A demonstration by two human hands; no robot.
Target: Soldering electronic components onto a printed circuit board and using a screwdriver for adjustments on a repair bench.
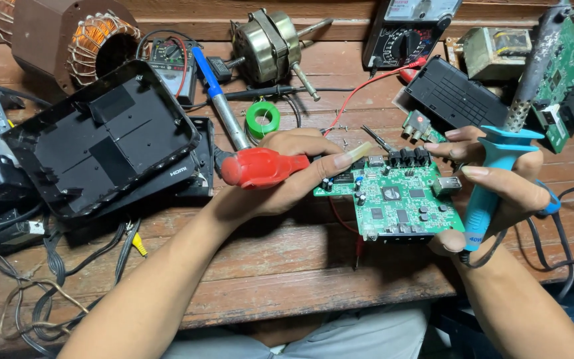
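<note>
My left hand [293, 183] is wrapped around the red handle of a screwdriver [260, 167]. Its thin dark tip [375, 137] pokes out past my fingers, just above the top edge of a green circuit board [400, 199]. My index finger lies along that edge. My right hand [509, 189] grips a blue-handled soldering iron [493, 176] with its perforated metal barrel [533, 73] pointing up and away. Fingers and thumb of the same hand pinch the board's right side. The board is tilted over the wooden bench [287, 266].
A black plastic case shell [101, 139] lies at left over cables. At the back are a copper-wound stator [81, 40], a small motor [270, 43], an analog multimeter [406, 30], a green spool [262, 119], a blue-handled tool [217, 100], a black box [460, 93] and another green board [563, 66].
</note>
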